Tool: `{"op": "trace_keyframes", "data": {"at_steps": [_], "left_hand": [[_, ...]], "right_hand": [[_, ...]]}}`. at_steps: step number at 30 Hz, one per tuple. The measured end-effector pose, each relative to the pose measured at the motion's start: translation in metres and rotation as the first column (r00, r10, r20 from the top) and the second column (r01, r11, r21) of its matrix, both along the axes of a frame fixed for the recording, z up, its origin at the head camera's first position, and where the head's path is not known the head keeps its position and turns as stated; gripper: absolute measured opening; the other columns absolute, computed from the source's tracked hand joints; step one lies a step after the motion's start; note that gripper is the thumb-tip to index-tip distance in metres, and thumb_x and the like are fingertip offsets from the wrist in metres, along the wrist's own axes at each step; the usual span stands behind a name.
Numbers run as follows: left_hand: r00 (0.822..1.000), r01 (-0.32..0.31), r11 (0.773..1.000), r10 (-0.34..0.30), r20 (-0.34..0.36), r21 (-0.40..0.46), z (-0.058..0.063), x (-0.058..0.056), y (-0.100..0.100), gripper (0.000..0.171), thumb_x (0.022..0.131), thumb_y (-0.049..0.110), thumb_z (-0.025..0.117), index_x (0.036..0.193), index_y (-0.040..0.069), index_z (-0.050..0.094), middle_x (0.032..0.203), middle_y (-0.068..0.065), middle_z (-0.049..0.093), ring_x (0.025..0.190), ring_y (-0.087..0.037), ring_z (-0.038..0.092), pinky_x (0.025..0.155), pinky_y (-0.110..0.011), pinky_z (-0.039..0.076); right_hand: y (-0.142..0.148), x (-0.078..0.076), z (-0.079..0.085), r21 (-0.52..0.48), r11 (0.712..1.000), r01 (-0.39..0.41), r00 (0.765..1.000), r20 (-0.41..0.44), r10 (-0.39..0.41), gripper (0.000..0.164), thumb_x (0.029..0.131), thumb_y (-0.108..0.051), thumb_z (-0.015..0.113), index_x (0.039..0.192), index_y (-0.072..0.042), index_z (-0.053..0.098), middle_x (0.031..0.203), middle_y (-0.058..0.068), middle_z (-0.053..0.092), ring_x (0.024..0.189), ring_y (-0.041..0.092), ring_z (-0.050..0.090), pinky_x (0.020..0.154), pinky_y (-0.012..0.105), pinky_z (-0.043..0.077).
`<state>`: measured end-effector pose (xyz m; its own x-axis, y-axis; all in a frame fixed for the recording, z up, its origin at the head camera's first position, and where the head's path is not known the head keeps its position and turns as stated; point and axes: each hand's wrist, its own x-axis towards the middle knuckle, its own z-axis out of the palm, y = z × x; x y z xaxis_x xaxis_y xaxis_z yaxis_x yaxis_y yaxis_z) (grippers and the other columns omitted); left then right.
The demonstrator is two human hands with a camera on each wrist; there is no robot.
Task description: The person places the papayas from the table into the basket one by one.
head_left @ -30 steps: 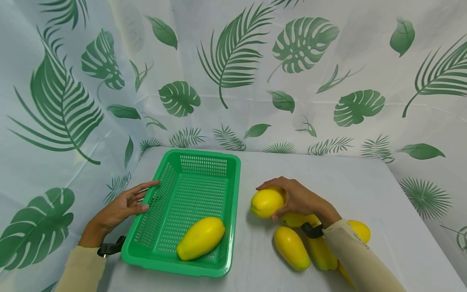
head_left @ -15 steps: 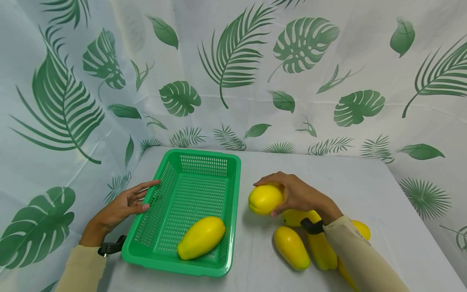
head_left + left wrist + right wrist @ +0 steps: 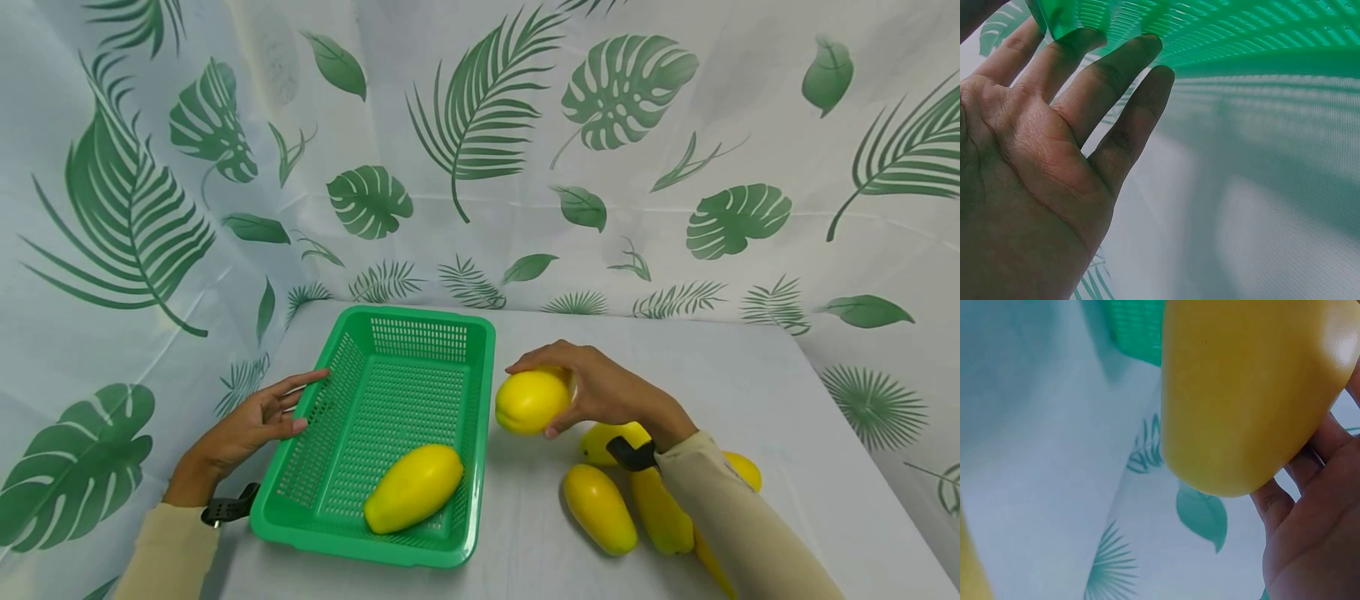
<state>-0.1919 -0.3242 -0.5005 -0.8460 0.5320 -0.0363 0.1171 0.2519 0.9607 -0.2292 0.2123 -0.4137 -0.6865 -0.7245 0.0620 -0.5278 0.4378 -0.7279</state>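
My right hand (image 3: pixel 611 387) grips a yellow papaya (image 3: pixel 531 402) from above, thumb on the near side and fingers over the far side. The papaya hangs above the table, just right of the basket's rim; in the right wrist view its smooth rounded end (image 3: pixel 1235 425) fills the upper right. My left hand (image 3: pixel 251 421) touches the left side of a green plastic basket (image 3: pixel 483 433). In the left wrist view its fairly straight fingers (image 3: pixel 1129 122) lie against the slotted outer wall (image 3: pixel 1241 31). Another papaya (image 3: pixel 415 489) lies in the basket's near right corner.
Several more yellow papayas lie on the white table (image 3: pixel 540 533) at the right: a near one (image 3: pixel 600 510), one beside it (image 3: pixel 662 510), others partly under my right forearm (image 3: pixel 738 517). A white leaf-print sheet (image 3: pixel 517 233) stands behind the table and to its left.
My right hand has moved left and slightly up with the papaya, bringing it closer to the basket and away from the pile. The left hand and basket have hardly moved.
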Motion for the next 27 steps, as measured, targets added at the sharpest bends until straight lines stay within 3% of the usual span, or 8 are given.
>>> {"op": "trace_keyframes", "data": {"at_steps": [12,15,17,20,23,25,27], "left_hand": [[1.000,-0.019,1.000,0.019,0.000,-0.013,0.001,0.000,0.001,0.069,0.107,0.004,0.055,0.169,0.020,0.031,0.178,-0.014,0.022,0.158,-0.060,0.011,0.111,-0.072,0.040],[1.000,-0.020,1.000,0.020,0.002,-0.017,0.001,0.000,0.001,0.069,0.107,0.004,0.055,0.169,0.020,0.030,0.178,-0.014,0.022,0.159,-0.056,0.015,0.111,-0.063,0.045],[1.000,-0.020,1.000,0.020,0.013,-0.013,0.001,0.000,0.001,0.069,0.108,0.004,0.055,0.170,0.020,0.030,0.178,-0.013,0.022,0.160,-0.046,0.021,0.110,-0.051,0.048],[0.999,-0.019,1.000,0.019,0.033,0.002,0.001,0.000,0.001,0.069,0.108,0.004,0.055,0.169,0.021,0.030,0.178,-0.012,0.022,0.158,-0.020,0.031,0.107,-0.035,0.050],[0.999,-0.013,1.000,0.012,0.041,0.020,0.001,0.000,0.001,0.069,0.108,0.003,0.055,0.170,0.020,0.030,0.178,-0.012,0.022,0.149,0.002,0.036,0.105,-0.029,0.051],[0.999,-0.013,1.000,0.012,0.043,0.024,0.000,0.000,0.001,0.069,0.108,0.003,0.055,0.170,0.020,0.029,0.178,-0.012,0.022,0.146,0.006,0.036,0.105,-0.027,0.051],[0.999,-0.016,1.000,0.015,0.043,0.021,0.000,0.000,0.000,0.069,0.108,0.003,0.055,0.170,0.020,0.029,0.178,-0.012,0.022,0.148,0.003,0.036,0.105,-0.028,0.051]], "right_hand": [[-0.022,-0.004,0.013,-0.014,0.999,-0.042,0.999,-0.015,0.041,0.079,0.071,-0.036,0.101,0.142,-0.034,0.067,0.145,-0.014,0.064,0.130,0.016,0.056,0.110,0.048,0.048],[-0.027,-0.005,0.015,-0.021,0.998,-0.058,0.998,-0.030,0.058,0.079,0.071,-0.036,0.101,0.142,-0.033,0.067,0.145,-0.014,0.065,0.130,0.016,0.056,0.109,0.049,0.048],[-0.030,-0.005,0.016,-0.023,0.998,-0.066,0.997,-0.039,0.066,0.079,0.072,-0.036,0.101,0.143,-0.032,0.067,0.145,-0.014,0.064,0.130,0.016,0.056,0.109,0.049,0.048],[-0.036,-0.005,0.017,-0.032,0.997,-0.074,0.996,-0.044,0.073,0.079,0.072,-0.036,0.101,0.143,-0.032,0.067,0.145,-0.013,0.064,0.131,0.016,0.056,0.110,0.050,0.048],[-0.042,-0.005,0.018,-0.043,0.996,-0.084,0.996,-0.042,0.082,0.079,0.072,-0.036,0.101,0.143,-0.032,0.067,0.145,-0.013,0.064,0.133,0.016,0.055,0.112,0.050,0.047],[-0.046,-0.005,0.018,-0.049,0.994,-0.094,0.995,-0.044,0.092,0.079,0.072,-0.036,0.101,0.143,-0.032,0.067,0.145,-0.014,0.064,0.134,0.015,0.055,0.112,0.049,0.047],[-0.050,-0.005,0.019,-0.056,0.993,-0.107,0.993,-0.047,0.105,0.079,0.072,-0.036,0.101,0.144,-0.032,0.067,0.145,-0.013,0.064,0.134,0.015,0.054,0.112,0.048,0.047]]}}
